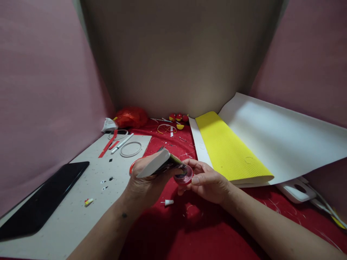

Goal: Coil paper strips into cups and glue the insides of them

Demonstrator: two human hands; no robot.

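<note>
Left hand (142, 182) clamped round tube (158, 167), white flat end up-left, dark end at red cup (187, 177). Right hand (208, 181) has fingers and thumb closed on cup. Cup held between hands, above red cloth (211, 236), pinkish inside showing. White cap (169, 202) on cloth, near cup. Black slab (46, 200) on grey board (78, 220), left; yellow sheet (230, 151) right.

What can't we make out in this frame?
All in the head view:
- Print on the tube: too small and dark to read.
- Where the tube's tip meets the red cup: hidden by the left hand and the tube's body.
- Far end of the white device: covered by the white sheet.
- Black slab: cut off by the left edge.
</note>
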